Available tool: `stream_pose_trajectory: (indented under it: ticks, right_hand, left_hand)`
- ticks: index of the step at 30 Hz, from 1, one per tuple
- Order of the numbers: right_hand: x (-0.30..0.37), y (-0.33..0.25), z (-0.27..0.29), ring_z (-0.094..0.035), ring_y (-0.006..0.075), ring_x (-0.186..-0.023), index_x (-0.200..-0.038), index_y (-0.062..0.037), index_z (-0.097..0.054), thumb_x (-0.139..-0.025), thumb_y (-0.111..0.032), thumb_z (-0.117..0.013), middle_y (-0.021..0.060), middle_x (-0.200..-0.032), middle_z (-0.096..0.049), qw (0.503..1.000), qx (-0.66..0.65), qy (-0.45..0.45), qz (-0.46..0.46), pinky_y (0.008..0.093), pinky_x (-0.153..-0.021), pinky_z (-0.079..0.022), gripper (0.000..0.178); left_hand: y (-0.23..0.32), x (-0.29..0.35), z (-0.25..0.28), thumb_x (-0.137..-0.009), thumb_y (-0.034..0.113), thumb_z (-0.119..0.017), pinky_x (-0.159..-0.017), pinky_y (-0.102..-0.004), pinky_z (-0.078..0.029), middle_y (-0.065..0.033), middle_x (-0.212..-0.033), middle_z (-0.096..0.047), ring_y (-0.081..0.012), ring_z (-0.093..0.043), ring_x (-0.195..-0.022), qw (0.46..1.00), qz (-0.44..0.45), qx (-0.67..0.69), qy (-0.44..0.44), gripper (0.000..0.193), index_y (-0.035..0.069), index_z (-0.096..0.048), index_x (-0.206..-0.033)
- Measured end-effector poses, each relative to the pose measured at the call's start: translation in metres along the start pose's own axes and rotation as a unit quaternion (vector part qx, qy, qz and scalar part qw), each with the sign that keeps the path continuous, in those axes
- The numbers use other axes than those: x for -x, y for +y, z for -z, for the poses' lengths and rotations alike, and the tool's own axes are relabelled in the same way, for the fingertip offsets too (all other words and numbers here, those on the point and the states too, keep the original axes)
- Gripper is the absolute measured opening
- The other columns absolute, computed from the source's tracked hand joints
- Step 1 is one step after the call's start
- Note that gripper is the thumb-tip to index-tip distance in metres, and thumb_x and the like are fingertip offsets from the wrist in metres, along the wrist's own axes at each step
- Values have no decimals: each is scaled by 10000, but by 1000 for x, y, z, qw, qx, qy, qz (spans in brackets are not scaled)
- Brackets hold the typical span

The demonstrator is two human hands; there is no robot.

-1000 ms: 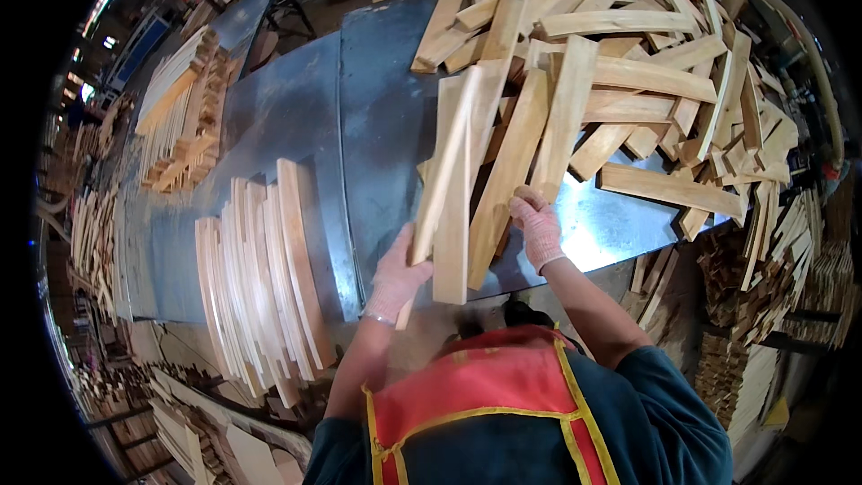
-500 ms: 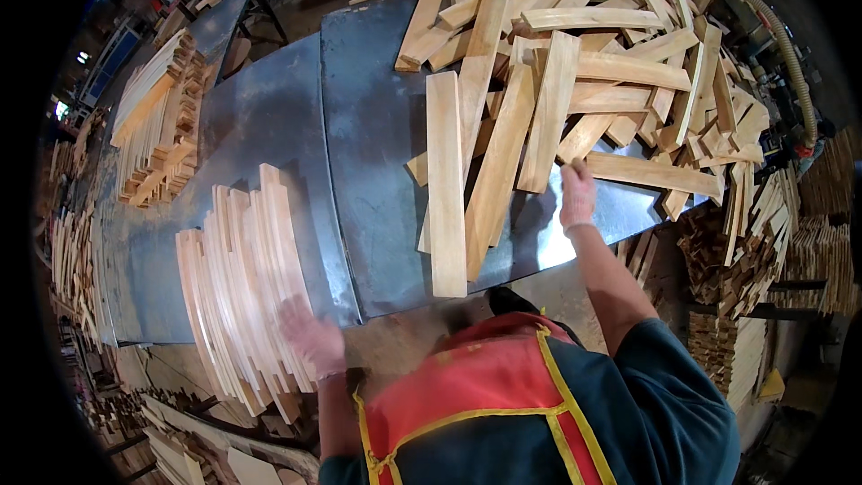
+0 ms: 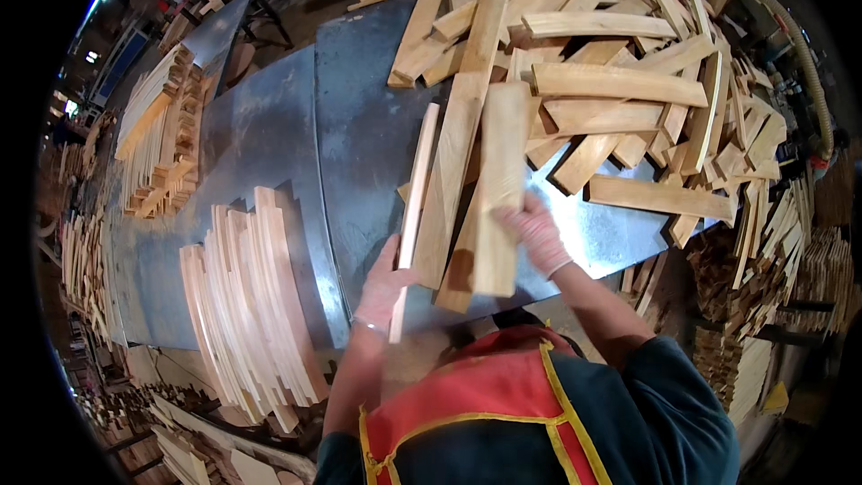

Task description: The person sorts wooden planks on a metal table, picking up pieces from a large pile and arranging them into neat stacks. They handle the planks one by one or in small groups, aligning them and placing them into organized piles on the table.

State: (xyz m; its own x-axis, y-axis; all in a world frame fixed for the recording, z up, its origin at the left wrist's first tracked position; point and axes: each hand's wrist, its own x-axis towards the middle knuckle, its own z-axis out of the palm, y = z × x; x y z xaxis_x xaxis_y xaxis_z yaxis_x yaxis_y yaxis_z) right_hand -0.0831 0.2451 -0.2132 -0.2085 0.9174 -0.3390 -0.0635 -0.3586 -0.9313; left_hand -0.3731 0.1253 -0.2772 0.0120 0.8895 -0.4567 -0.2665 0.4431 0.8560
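My left hand (image 3: 386, 286), in a pale glove, is closed round a narrow wooden slat (image 3: 416, 224) that stands on its edge, its lower end past the table's front edge. My right hand (image 3: 536, 233), also gloved, grips a wider wooden board (image 3: 505, 180), slightly blurred and tilted over the boards beneath. Between the two, a long wooden board (image 3: 449, 189) lies on the metal table, partly over other pieces. To the left, a row of slats (image 3: 247, 305) stands side by side on edge, overhanging the front of the table.
A loose heap of wooden boards (image 3: 620, 81) covers the table's right side. Another stack of slats (image 3: 162, 144) sits at the far left of the metal table (image 3: 260, 117). More wood stacks (image 3: 822, 260) stand at right, near a ribbed hose (image 3: 799, 54).
My left hand has moved right from the row of slats and taken hold of a slat, now turned on edge. My right hand has moved left and lifted a board.
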Motion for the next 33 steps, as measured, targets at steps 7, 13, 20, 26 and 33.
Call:
stream_pose_trajectory:
  ticks: [7,13,20,26,33]
  right_hand:
    - [39,85,-93,-667,229,-941,-1322,-71,-641,-962,-290,-664,141,-1044,-716,962,103,-244,-66,360,-871,-546,422]
    - [-22,60,-18,-573,276,-1338,-1551,-33,-458,-918,-264,-776,173,-1503,-562,936,274,154,157,351,-1107,-469,745]
    - [-40,37,-30,-607,341,-1260,-1550,-19,-422,-875,-247,-765,216,-1399,-602,889,377,259,-11,388,-1080,-474,791]
    - [-13,51,-74,-537,273,-1340,-1569,-14,-398,-870,-178,-801,168,-1486,-549,982,110,91,126,378,-1104,-456,823]
    - [-31,62,-58,-560,258,-1334,-1541,-41,-436,-883,-179,-778,159,-1426,-587,980,87,132,123,354,-1105,-460,754]
  left_hand:
    - [-30,29,-13,-828,158,-796,-1015,-362,-505,-81,-1297,-666,-220,-641,-1158,975,59,-203,72,701,47,-512,-1459]
    - [-15,79,19,-798,198,-812,-874,-416,-582,-161,-1052,-731,-316,-720,-934,971,66,-120,194,592,-11,-606,-1312]
    - [-12,155,132,-828,323,-784,-1257,-464,-245,-136,-1602,-438,-304,-358,-1495,619,87,-664,411,801,66,-480,-1523]
    - [-2,123,96,-815,392,-802,-1224,-491,-315,-178,-1545,-484,-364,-442,-1428,612,-91,-677,398,878,58,-442,-1543]
    - [33,0,3,-810,476,-798,-1211,-489,-327,-205,-1557,-463,-381,-431,-1432,702,-115,-649,270,966,71,-378,-1581]
